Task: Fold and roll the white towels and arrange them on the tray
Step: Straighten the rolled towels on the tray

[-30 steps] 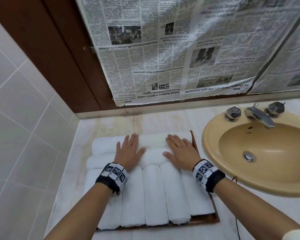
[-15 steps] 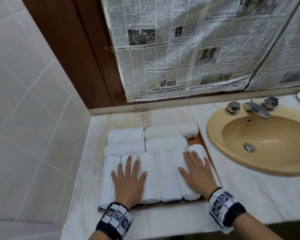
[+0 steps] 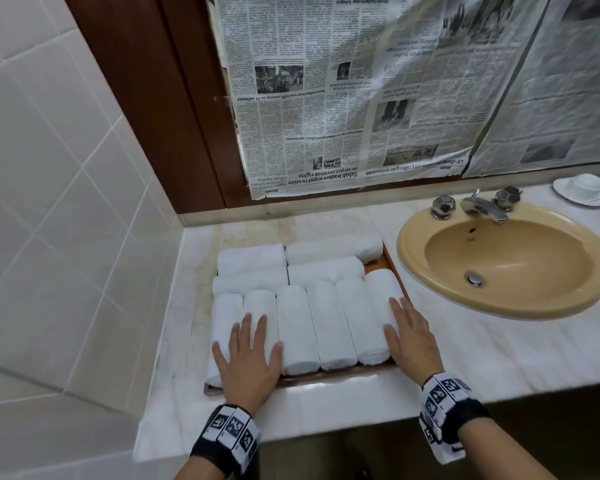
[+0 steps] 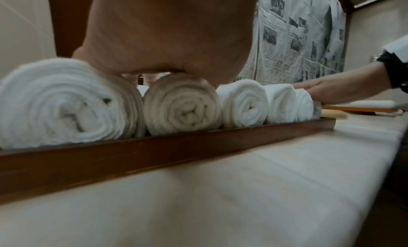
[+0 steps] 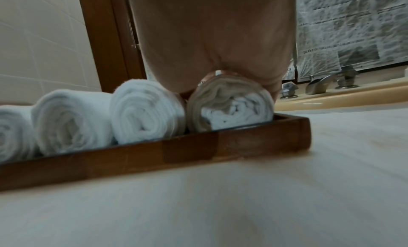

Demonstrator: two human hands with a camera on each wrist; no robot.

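Several rolled white towels fill a wooden tray on the marble counter; a near row lies lengthwise and rolls at the back lie crosswise. My left hand lies flat, fingers spread, on the two leftmost near rolls. My right hand lies flat on the rightmost near roll at the tray's right edge. The left wrist view shows my left palm on the roll ends above the tray's front rim. The right wrist view shows my right palm likewise.
A yellow-tan sink with a chrome tap sits right of the tray. A white dish stands at the far right. Tiled wall bounds the left; newspaper covers the wall behind. Counter edge is close.
Both hands have slid from the back rolls toward me, onto the near row's front ends. The head view has pulled back and now shows the counter's front edge.
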